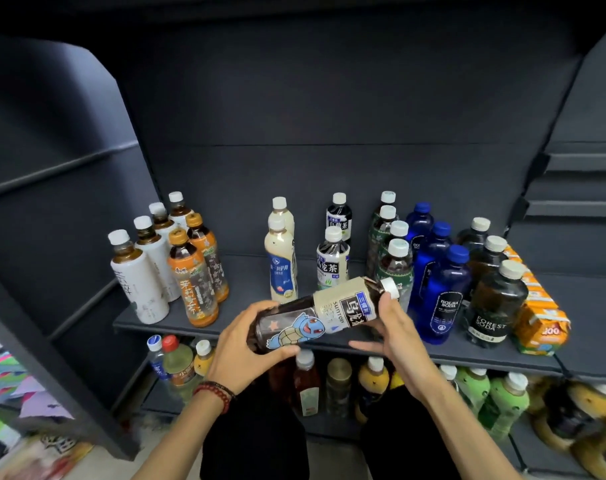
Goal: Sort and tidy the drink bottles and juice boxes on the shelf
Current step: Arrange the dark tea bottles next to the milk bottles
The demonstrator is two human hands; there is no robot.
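Note:
A dark oolong tea bottle point(324, 311) with a beige label and a blue turtle cartoon lies tilted in front of the shelf point(246, 271), cap up to the right. My left hand point(249, 348) grips its base. My right hand point(395, 327) holds it near the neck and cap, fingers loosely around it. Behind it on the shelf stand two matching oolong tea bottles point(332, 259), two milky white bottles point(280, 263), white tea bottles point(138, 275) and orange tea bottles point(192, 275) at the left.
At the right stand green-labelled bottles point(395, 261), blue soda bottles point(441, 292), black soda bottles point(495, 299) and a row of orange juice boxes point(540, 317). The lower shelf holds several mixed bottles point(306, 382). Dark side panels flank the shelf.

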